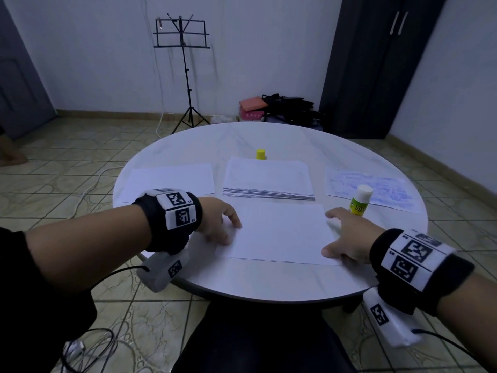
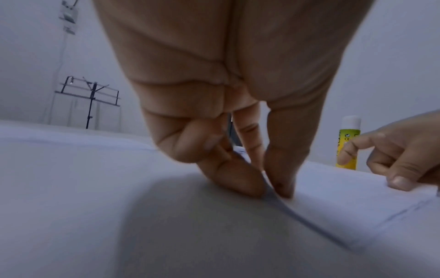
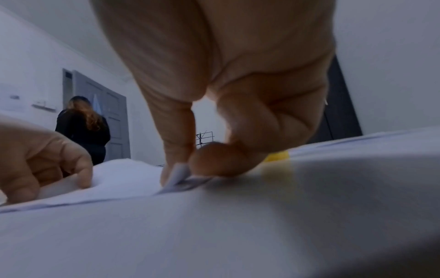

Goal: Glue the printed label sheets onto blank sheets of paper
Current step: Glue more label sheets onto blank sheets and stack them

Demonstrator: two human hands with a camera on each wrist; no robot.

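Observation:
A blank white sheet [image 1: 279,232] lies on the round white table [image 1: 269,281] right in front of me. My left hand [image 1: 231,232] pinches its left edge between thumb and fingers [image 2: 238,180]. My right hand [image 1: 332,234] pinches the right edge, and the paper [image 3: 176,176] curls up slightly between thumb and forefinger. Behind the sheet is a thick stack of paper [image 1: 269,181]. A single sheet [image 1: 169,181] lies at the left and a sheet with blue print [image 1: 382,189] at the right. An uncapped glue stick [image 1: 360,200] stands upright by my right hand.
The glue's yellow cap [image 1: 261,154] stands behind the stack. Beyond the table are a black music stand [image 1: 185,71], bags and boxes [image 1: 279,109] on the floor, and a dark wardrobe [image 1: 376,65]. A person [image 3: 83,127] stands by a grey door at the far left.

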